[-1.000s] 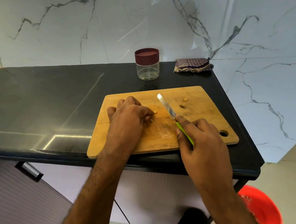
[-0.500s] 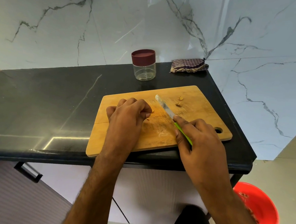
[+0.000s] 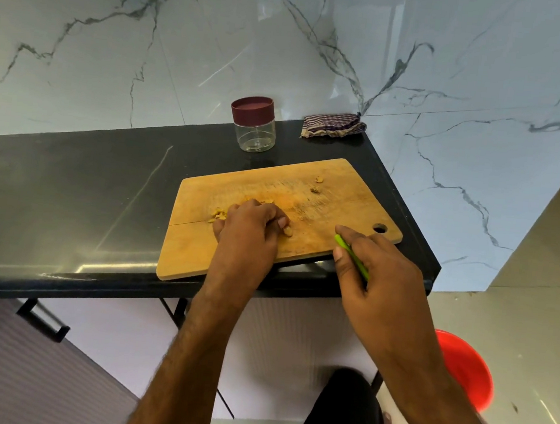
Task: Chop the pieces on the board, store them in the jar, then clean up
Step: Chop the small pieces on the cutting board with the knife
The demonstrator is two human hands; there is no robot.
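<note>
A wooden cutting board [image 3: 334, 196] lies slantwise on the black countertop [image 3: 68, 191], its near corner reaching the counter's front edge and its hanging hole at the right end. The person's left hand [image 3: 249, 232] rests knuckles-up on the middle of the board, fingers curled down over a small heap of pale chopped pieces [image 3: 218, 213]. Some of those bits show just left of the knuckles, and one more peeks out at the fingertips on the right side; whether the fingers actually pinch any of them I cannot tell, since the hand hides them. Two stray pieces [image 3: 317, 185] sit well apart from the hand, toward the board's far right part.

The right hand [image 3: 378, 272] hovers at the board's near right edge, fingers and thumb wrapped round the bright green handle of a knife [image 3: 353, 258]. Only the handle shows, running between thumb and forefinger; the blade is out of sight behind the hand.

The jar [image 3: 255, 130], clear with a maroon lid screwed on, stands upright on the counter beyond the board, near the marble wall, apart from both hands. A striped cloth [image 3: 333, 125] lies bunched in the back right corner of the counter. Down on the floor to the right, a red bucket [image 3: 465, 373] shows partly behind the right forearm.
</note>
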